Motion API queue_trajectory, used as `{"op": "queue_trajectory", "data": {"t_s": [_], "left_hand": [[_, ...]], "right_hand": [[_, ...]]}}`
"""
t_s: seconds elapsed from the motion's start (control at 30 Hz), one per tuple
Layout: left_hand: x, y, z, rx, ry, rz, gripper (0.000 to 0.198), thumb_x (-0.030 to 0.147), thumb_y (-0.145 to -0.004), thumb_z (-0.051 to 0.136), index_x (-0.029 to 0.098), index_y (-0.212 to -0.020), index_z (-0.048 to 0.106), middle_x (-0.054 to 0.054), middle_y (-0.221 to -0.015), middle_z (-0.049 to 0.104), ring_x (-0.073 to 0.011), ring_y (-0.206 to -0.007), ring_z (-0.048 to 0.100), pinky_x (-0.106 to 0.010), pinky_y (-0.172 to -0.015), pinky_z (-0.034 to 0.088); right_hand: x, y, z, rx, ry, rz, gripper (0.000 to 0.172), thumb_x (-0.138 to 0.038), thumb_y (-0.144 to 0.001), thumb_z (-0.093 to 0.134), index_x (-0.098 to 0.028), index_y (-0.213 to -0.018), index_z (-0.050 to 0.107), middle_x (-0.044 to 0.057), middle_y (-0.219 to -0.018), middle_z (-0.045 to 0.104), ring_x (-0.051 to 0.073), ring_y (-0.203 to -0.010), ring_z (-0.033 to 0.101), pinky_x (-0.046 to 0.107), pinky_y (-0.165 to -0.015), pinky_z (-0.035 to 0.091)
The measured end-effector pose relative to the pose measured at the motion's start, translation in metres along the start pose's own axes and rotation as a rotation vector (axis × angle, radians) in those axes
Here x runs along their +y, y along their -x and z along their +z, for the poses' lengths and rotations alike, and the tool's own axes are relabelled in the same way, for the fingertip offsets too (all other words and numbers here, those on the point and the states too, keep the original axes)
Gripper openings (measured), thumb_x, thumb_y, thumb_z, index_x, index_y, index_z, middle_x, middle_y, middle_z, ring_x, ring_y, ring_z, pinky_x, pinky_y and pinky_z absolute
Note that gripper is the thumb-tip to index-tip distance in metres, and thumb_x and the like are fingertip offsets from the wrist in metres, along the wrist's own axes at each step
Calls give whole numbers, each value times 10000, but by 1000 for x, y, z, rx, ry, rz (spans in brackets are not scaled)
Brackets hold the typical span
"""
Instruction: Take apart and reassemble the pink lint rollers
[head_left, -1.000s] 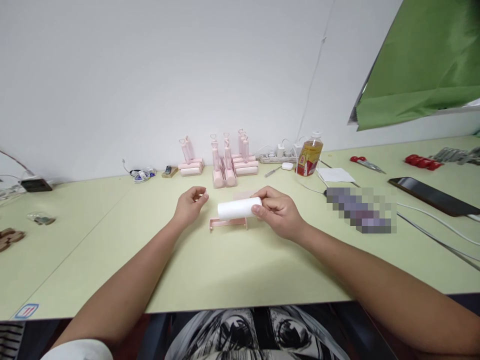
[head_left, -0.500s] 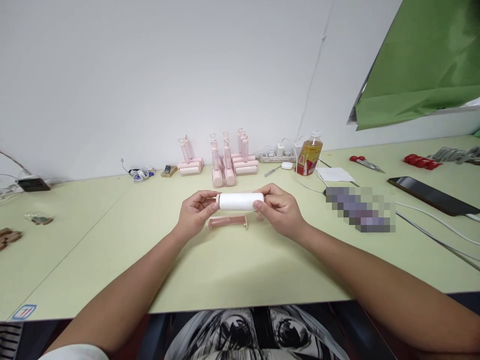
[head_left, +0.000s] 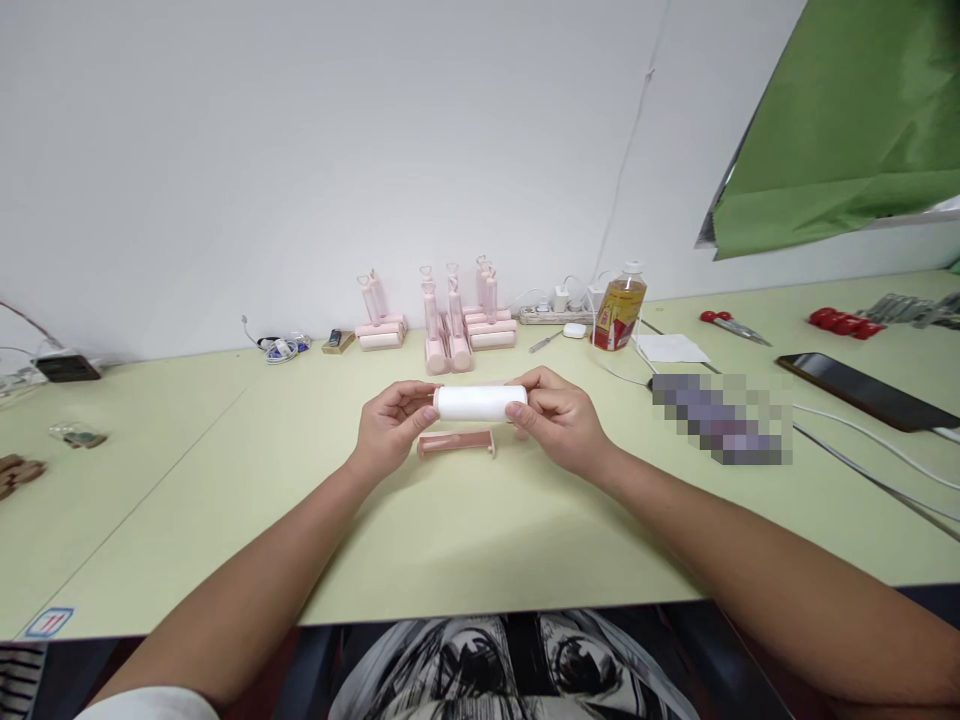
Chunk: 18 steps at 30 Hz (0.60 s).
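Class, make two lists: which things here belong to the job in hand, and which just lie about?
In use: white roll, held by left hand and right hand; pink frame beneath; pink rollers behind.
Lying about: drink bottle, scissors, phone, power strip.

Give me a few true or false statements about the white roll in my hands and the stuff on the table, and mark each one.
1. The left hand and the right hand each grip one end of the white roll. True.
2. The white roll is mounted in the pink frame. False: the pink frame lies on the table by itself, on the near side of the roll.
3. A bottle of amber liquid stands upright near the wall. True.
4. The red-handled scissors are in the right hand. False: the red-handled scissors lie on the table, far off to the right.
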<state>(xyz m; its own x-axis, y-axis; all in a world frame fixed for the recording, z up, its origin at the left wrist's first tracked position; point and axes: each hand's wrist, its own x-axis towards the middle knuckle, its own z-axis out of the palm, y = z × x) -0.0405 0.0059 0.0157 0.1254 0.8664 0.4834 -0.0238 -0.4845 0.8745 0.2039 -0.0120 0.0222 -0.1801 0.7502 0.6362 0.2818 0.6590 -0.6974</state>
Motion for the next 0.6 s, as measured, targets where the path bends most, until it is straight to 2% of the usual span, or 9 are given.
{"op": "queue_trajectory", "data": {"t_s": [0.3,0.6], "left_hand": [[-2,0,0,25,-1,-28,377,400,-700,799,163,-976,702,-101,-1004,750,-225,-903,704,-365,-816,586],[-3,0,0,41,7,-37,379,396,-683,812,152,-958,720,-98,-994,754,-224,-892,708,-360,-815,593]], "right_hand": [[2,0,1,-27,32,-35,442,-396,-862,636,-183,-511,472,74,-940,620,187,-833,610,306,-659,459],[4,-1,0,-39,27,-27,424,-338,-855,639,-179,-514,445,75,-932,631,165,-791,612,293,-658,447]]}}
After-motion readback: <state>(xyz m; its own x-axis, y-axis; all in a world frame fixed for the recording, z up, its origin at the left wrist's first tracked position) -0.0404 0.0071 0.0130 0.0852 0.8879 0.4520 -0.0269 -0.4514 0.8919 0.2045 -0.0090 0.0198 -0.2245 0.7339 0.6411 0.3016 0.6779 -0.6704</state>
